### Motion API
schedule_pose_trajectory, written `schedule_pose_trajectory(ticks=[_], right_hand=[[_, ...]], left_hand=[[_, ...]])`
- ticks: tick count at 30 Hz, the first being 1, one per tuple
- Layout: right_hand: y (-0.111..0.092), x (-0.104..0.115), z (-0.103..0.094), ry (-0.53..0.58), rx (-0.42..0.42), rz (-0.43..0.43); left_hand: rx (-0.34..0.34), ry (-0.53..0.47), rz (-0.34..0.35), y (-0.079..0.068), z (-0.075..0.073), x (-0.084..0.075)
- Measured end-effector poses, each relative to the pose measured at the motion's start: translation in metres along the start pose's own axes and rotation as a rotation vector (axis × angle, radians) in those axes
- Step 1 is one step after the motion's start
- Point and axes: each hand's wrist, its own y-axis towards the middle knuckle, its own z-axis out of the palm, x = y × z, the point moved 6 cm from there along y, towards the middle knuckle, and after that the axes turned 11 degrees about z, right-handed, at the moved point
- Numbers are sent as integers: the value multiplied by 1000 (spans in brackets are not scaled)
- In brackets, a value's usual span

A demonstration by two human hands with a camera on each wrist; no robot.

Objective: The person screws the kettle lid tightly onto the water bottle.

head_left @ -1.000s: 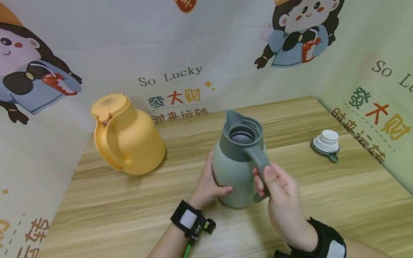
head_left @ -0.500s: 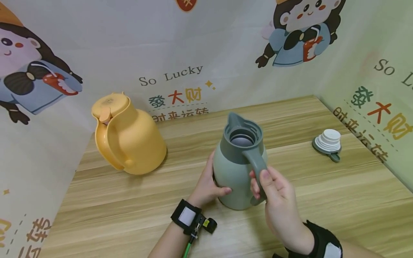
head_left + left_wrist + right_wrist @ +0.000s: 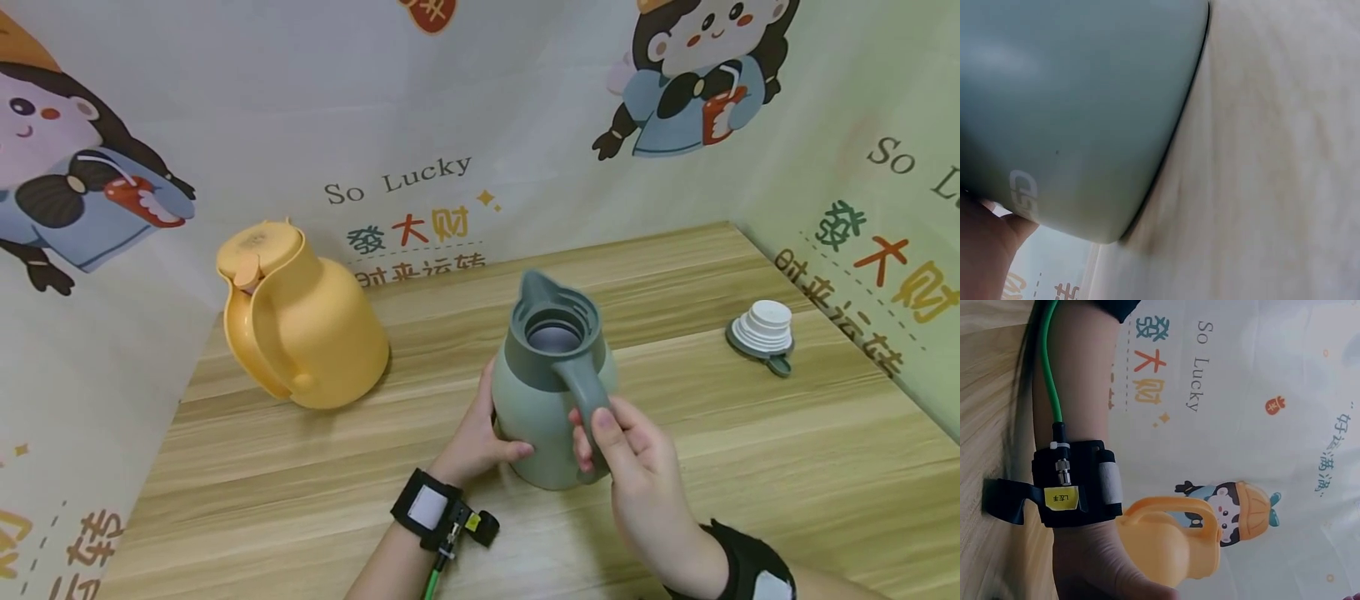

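Observation:
A grey-green thermos jug (image 3: 547,425) stands near the table's middle, its mouth uncovered and its dark spout pointing away. My left hand (image 3: 480,442) holds the body from the left, thumb across the front and fingers hidden behind. With my right hand (image 3: 637,475) I grip the lower part of the handle (image 3: 583,387), thumb on top. The left wrist view has the jug's wall (image 3: 1085,112) close up, its base edge right at the tabletop, and part of a hand (image 3: 988,250) at lower left. In the right wrist view my left hand (image 3: 1097,562) shows in part.
A yellow thermos jug (image 3: 330,333) with its lid on stands at the back left, handle toward the left front. A dark green lid with a white stopper (image 3: 765,325) lies upside down at the right. Printed cloth walls (image 3: 525,167) border the wooden table (image 3: 300,500).
The jug's mouth has shifted slightly down and left in the head view. Its handle and my right hand have swung a little left. My left hand has barely moved, its hold unchanged.

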Motion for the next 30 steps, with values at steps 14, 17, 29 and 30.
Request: schedule_pose_trajectory(ticks=[14, 17, 29, 30], right_hand=[[0, -3, -3, -83, -3, 60], [0, -5, -7, -129, -5, 78], [25, -18, -91, -7, -162, 187], [29, -22, -104, 6, -186, 253]], left_hand=[[27, -29, -42, 0, -2, 4], [33, -31, -46, 0, -2, 4], [41, -35, -68, -1, -3, 5], [39, -37, -69, -1, -3, 5]])
